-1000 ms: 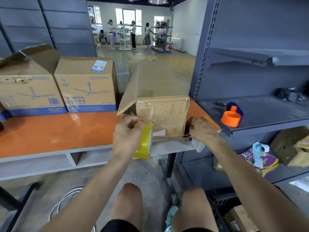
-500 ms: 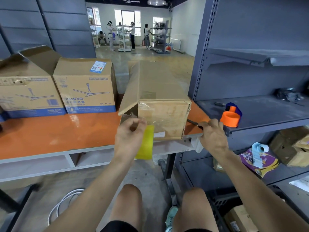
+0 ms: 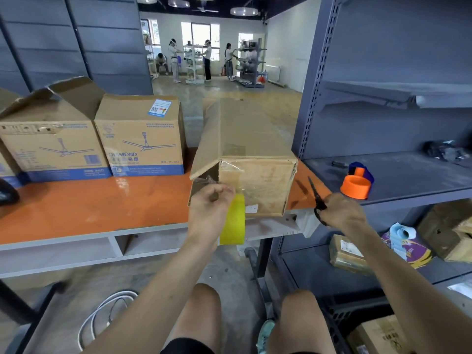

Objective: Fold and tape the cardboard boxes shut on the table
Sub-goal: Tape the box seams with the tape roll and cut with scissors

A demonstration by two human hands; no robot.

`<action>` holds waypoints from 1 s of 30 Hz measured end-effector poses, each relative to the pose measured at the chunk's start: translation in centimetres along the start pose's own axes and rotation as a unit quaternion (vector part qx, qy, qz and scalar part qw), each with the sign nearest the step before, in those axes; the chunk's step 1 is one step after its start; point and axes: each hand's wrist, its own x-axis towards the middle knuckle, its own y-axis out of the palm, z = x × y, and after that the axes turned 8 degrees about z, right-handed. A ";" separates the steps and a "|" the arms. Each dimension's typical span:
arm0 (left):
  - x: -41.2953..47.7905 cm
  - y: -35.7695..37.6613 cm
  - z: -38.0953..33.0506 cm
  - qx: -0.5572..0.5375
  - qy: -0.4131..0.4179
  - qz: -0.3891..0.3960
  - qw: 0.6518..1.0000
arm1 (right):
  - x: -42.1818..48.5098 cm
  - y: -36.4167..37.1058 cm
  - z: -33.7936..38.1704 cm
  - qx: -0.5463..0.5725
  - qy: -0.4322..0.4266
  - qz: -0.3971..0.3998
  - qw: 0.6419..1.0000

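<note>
A long plain cardboard box point(image 3: 258, 180) lies at the right end of the orange table point(image 3: 102, 205), its near end facing me. Its left side flap hangs loose and open. Clear tape shines on the end face. My left hand point(image 3: 208, 213) holds a yellow tape roll point(image 3: 233, 221) just in front of the box's lower left corner, fingers pinched at the top of the roll. My right hand point(image 3: 341, 212) grips black scissors point(image 3: 316, 198) off the table's right corner, blades pointing up and away.
Two printed fan boxes point(image 3: 141, 139) point(image 3: 48, 144) stand at the table's back left; the left one has open flaps. Grey shelving on the right holds an orange tape dispenser point(image 3: 356, 183) and packages below. A white cable point(image 3: 102, 318) lies on the floor. People stand far back.
My right hand left the box's lower right corner, picked up the black scissors and lifted them to the right. My left hand stayed at the box end with the tape roll.
</note>
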 end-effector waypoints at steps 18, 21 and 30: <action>-0.2 0.1 -0.9 -0.032 -0.026 -0.018 0.999 | -8.0 -8.2 -2.5 0.091 -0.304 -0.017 0.948; -0.4 0.2 -0.9 -0.010 -0.016 -0.012 1.000 | -8.5 -8.5 -2.6 0.084 -0.324 -0.023 0.942; -0.3 -0.2 -0.3 -0.014 -0.018 -0.017 1.000 | -5.5 -9.3 4.0 0.004 -0.375 0.211 0.903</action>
